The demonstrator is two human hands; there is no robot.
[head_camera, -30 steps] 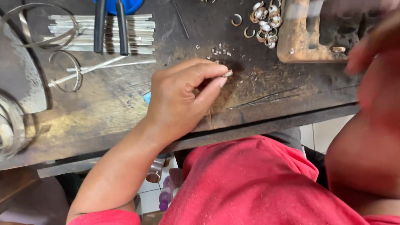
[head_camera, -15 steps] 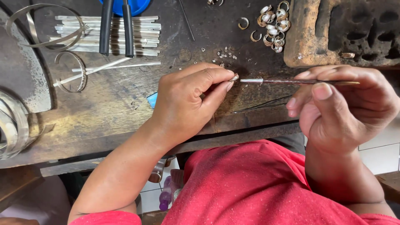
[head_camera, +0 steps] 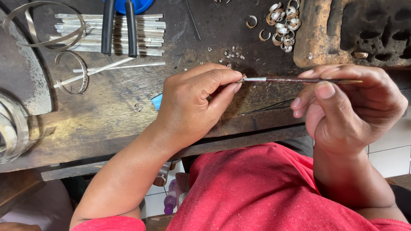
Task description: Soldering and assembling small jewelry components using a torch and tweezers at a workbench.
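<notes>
My left hand (head_camera: pixel 195 102) rests on the dark wooden bench (head_camera: pixel 107 124), thumb and forefinger pinched on something tiny that I cannot make out. My right hand (head_camera: pixel 346 107) holds a thin brush (head_camera: pixel 295 80) with a dark red handle and metal ferrule, lying level. Its tip touches the pinched fingertips of my left hand. Small silver bits (head_camera: pixel 233 53) lie scattered on the bench just above the left hand.
Silver strips (head_camera: pixel 145 34) lie at the back left under black-handled pliers (head_camera: pixel 117 25). Silver bangles (head_camera: pixel 70 72) and coiled bands (head_camera: pixel 13 128) sit at the left. A pile of silver rings (head_camera: pixel 282 23) lies beside a pitted charred block (head_camera: pixel 364 30). Thin tweezers (head_camera: pixel 269 107) lie near the edge.
My right hand came in from the right with the brush and brought its tip to my left fingertips. My left hand stayed in place.
</notes>
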